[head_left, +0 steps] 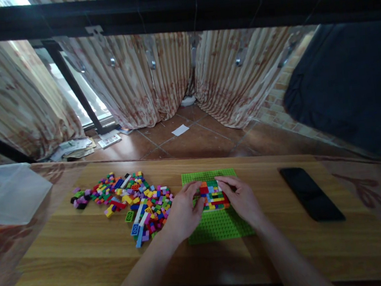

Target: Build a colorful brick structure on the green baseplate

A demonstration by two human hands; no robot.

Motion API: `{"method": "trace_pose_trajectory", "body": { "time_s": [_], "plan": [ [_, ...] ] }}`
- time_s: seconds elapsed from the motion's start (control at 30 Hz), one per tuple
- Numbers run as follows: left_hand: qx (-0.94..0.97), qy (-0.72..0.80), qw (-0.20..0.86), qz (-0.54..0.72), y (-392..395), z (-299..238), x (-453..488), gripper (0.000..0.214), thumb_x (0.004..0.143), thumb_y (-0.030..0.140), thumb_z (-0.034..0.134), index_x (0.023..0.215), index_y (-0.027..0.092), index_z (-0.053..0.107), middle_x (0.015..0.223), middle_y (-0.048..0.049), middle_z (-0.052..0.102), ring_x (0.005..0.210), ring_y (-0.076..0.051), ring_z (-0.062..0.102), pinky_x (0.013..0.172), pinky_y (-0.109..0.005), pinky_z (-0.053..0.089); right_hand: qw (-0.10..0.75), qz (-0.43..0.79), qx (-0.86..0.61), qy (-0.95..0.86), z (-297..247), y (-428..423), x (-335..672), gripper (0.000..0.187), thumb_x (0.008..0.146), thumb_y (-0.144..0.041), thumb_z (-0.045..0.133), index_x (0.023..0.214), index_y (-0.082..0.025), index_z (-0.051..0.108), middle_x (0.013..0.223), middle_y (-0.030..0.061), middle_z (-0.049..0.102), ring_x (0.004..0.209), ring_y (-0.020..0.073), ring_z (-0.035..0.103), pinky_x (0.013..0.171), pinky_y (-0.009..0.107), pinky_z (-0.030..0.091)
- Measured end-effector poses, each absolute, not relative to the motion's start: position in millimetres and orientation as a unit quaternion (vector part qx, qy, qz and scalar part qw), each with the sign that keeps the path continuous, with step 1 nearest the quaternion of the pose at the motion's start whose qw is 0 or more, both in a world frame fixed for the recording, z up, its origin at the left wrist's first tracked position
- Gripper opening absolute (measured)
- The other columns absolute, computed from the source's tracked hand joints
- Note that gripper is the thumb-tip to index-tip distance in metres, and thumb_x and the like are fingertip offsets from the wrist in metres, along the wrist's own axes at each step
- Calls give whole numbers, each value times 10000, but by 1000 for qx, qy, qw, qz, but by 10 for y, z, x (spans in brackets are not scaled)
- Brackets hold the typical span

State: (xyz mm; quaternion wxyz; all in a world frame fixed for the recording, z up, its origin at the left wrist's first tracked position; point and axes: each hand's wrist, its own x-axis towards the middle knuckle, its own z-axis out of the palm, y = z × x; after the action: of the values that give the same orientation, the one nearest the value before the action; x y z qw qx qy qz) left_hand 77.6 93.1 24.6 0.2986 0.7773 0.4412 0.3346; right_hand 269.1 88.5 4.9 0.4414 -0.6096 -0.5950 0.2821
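A green baseplate (217, 228) lies on the wooden table (85, 247). On its middle stands a small block of many-coloured bricks (212, 195). My left hand (184, 212) touches the block's left side with its fingers curled against it. My right hand (240, 198) rests on the block's right side, its fingertips pinched at the top right corner. I cannot tell whether either hand holds a loose brick. Left of the baseplate, a pile of loose coloured bricks (133, 200) is spread over the table.
A black phone (311, 192) lies face up at the table's right. A clear plastic bag (7, 193) sits at the far left. Beyond the table are a tiled floor, curtains (142, 79), papers (74, 148) and a black bar overhead.
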Motion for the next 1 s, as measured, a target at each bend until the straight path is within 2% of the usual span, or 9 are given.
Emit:
{"method": "trace_pose_trajectory", "body": {
  "time_s": [0.47,0.77,0.83,0.93,1.0],
  "plan": [
    [770,452,302,335,864,211,819,397,827,158,550,1223,181,545,1276,-105,586,1182,-214,554,1042,-400,446,437,308,-620,-574,-25,917,2694,325,835,-454,532,997,-249,725,1056,49,712,981,225,644,919,402,473],
    [766,391,350,371,816,276,863,472,806,125,544,1270,197,503,1317,-109,544,1207,-205,527,1065,-392,422,473,273,-675,-496,1,907,2827,458,851,-530,475,1063,-192,699,1083,97,708,1026,250,636,947,428,454],
    [753,405,346,387,833,298,833,439,805,120,535,1238,191,530,1285,-107,564,1146,-199,564,1018,-376,461,489,268,-681,-475,-14,919,2874,473,840,-536,484,1056,-172,696,1074,115,707,1023,256,635,932,431,462],
    [715,456,337,408,923,333,709,391,813,127,511,1197,178,561,1200,-102,612,975,-169,626,858,-321,535,501,268,-683,-459,-35,917,2908,482,830,-540,493,1050,-160,693,1070,126,705,1002,256,641,901,431,478],
    [683,502,318,424,1026,359,564,356,820,145,508,1167,170,583,1113,-93,649,905,-159,636,782,-287,538,511,266,-682,-449,-36,904,2909,477,819,-538,516,1042,-156,693,1055,124,708,980,250,649,890,424,485]
  ]
}}
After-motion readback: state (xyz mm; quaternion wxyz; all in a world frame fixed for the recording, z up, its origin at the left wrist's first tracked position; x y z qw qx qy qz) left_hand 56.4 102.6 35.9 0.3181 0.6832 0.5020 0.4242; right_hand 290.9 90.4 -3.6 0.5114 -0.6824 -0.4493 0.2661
